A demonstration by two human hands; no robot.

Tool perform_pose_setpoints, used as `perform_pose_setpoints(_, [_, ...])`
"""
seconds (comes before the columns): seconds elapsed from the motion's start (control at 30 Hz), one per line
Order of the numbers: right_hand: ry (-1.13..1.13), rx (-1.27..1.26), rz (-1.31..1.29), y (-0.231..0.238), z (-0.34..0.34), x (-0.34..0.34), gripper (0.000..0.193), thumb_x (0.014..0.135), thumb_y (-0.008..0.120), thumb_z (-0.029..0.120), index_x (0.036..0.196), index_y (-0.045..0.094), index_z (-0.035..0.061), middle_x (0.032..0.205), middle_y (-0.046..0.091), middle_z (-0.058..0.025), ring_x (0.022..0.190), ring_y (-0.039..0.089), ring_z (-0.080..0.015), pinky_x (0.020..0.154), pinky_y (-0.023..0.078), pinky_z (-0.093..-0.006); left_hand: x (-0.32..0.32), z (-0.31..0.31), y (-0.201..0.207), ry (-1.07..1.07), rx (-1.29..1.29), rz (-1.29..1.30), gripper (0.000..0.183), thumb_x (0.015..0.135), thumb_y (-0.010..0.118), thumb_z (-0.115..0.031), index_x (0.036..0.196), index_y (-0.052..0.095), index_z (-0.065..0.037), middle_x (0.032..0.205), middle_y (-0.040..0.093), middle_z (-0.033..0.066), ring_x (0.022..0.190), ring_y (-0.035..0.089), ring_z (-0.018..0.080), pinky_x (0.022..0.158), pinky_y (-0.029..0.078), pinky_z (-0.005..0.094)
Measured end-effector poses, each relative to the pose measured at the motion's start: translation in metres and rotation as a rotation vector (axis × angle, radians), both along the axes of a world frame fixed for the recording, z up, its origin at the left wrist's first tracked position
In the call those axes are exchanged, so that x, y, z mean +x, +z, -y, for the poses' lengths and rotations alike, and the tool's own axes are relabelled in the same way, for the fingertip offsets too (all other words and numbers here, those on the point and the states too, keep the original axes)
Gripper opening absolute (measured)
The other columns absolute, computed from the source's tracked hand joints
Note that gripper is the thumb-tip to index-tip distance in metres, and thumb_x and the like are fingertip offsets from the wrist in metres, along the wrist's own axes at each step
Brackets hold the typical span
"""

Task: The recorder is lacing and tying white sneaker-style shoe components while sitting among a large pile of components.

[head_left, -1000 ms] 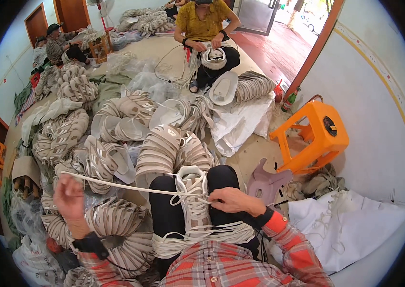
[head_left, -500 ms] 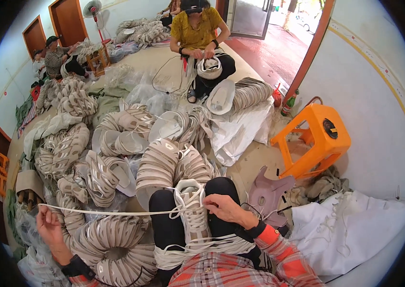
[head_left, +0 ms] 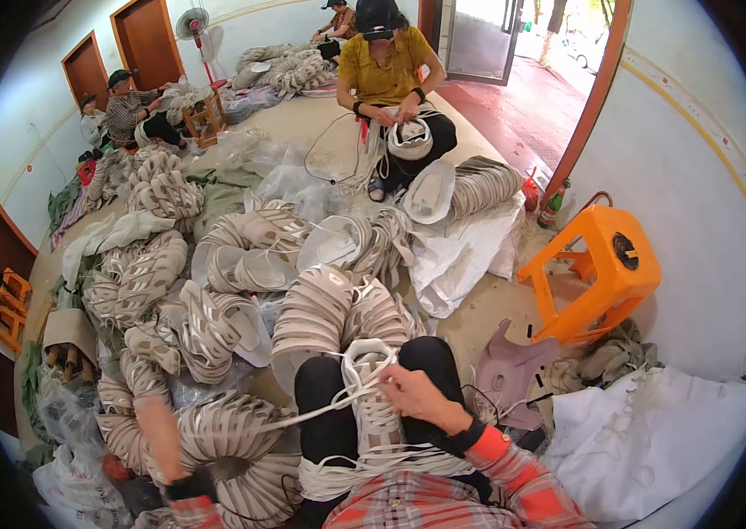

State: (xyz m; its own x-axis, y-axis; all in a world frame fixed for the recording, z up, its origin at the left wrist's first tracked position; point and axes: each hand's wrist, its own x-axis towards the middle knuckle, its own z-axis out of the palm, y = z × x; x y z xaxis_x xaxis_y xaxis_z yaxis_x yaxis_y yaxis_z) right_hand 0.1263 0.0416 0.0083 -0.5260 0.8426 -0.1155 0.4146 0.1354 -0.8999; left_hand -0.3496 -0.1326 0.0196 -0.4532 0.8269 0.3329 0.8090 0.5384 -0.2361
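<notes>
A beige-and-white shoe upper (head_left: 379, 414) stands between my knees, toe toward me, laces crossed down its front. My right hand (head_left: 421, 397) is at its right collar, fingers pinched on a lace strand by the top eyelets. Out to the left, my left hand (head_left: 159, 430) is smeared by motion. A pale shoelace (head_left: 315, 412) stretches from the upper to it, so it appears to hold the far end; its fingers cannot be made out. Loose laces (head_left: 346, 476) lie in a bundle across my lap.
Coiled stacks of uppers (head_left: 236, 441) lie at left and ahead (head_left: 311, 309). An orange stool (head_left: 597, 273), a mauve plastic piece (head_left: 509, 370) and white cloth (head_left: 655, 441) are at right. A co-worker (head_left: 390, 79) in yellow sits ahead, handling another upper; others sit farther back.
My left hand has dropped lower and come in toward the shoe; the shoelace now slopes down toward it. My right hand stays at the collar. The whole view has shifted slightly.
</notes>
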Motion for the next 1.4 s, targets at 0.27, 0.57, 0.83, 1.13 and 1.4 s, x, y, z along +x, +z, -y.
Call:
perform_pose_setpoints(0.27, [-0.123, -0.318, -0.059, 0.017, 0.004, 0.025, 0.014, 0.087, 0.053, 0.011, 0.096, 0.052, 0.0001, 0.068, 0.059, -0.0061, 0.050, 0.057, -0.0098, 0.040, 0.045, -0.0220, 0.238, -0.116, -0.016, -0.930, -0.038, 0.881, 0.018, 0.073, 0.066, -0.021, 0.086, 0.063, -0.009, 0.095, 0.055, 0.0076, 0.093, 0.049, 0.0282, 0.080, 0.038, 0.0391])
perform_pose_setpoints(0.57, [-0.125, -0.334, -0.108, 0.010, 0.005, 0.018, 0.018, 0.084, 0.052, 0.013, 0.097, 0.052, -0.0003, 0.067, 0.058, -0.0079, 0.051, 0.057, -0.0129, 0.042, 0.047, -0.0256, 0.246, -0.104, -0.017, -0.933, -0.134, 0.771, 0.014, 0.073, 0.066, -0.019, 0.077, 0.060, -0.008, 0.093, 0.050, 0.0064, 0.095, 0.044, 0.0274, 0.084, 0.031, 0.0412])
perform_pose_setpoints(0.83, [-0.009, -0.322, -0.033, 0.008, 0.000, 0.007, 0.020, 0.085, 0.049, 0.015, 0.099, 0.052, 0.0000, 0.066, 0.057, -0.0073, 0.050, 0.057, -0.0141, 0.044, 0.048, -0.0268, 0.242, -0.098, 0.007, -0.475, -0.251, 1.458, 0.014, 0.080, 0.060, -0.014, 0.086, 0.055, -0.003, 0.070, 0.056, 0.0117, 0.065, 0.055, 0.0240, 0.062, 0.044, 0.0304])
perform_pose_setpoints(1.13, [0.340, -0.538, 0.000, 0.027, -0.011, -0.023, 0.019, 0.087, 0.053, 0.022, 0.085, 0.057, 0.0028, 0.061, 0.055, -0.0028, 0.047, 0.056, -0.0097, 0.039, 0.046, -0.0225, 0.165, -0.064, 0.070, -0.705, -0.405, 1.384, 0.014, 0.082, 0.057, -0.016, 0.084, 0.060, -0.002, 0.059, 0.054, 0.0072, 0.052, 0.047, 0.0159, 0.052, 0.039, 0.0280])
perform_pose_setpoints(1.4, [0.315, -0.594, -0.041, 0.039, -0.034, -0.005, 0.020, 0.087, 0.057, 0.020, 0.077, 0.061, 0.0026, 0.061, 0.058, -0.0020, 0.046, 0.056, -0.0085, 0.038, 0.043, -0.0206, 0.054, 0.047, 0.053, -0.332, -0.475, 1.124, 0.016, 0.081, 0.057, -0.018, 0.083, 0.064, -0.004, 0.067, 0.060, 0.0125, 0.062, 0.057, 0.0271, 0.059, 0.044, 0.0360])
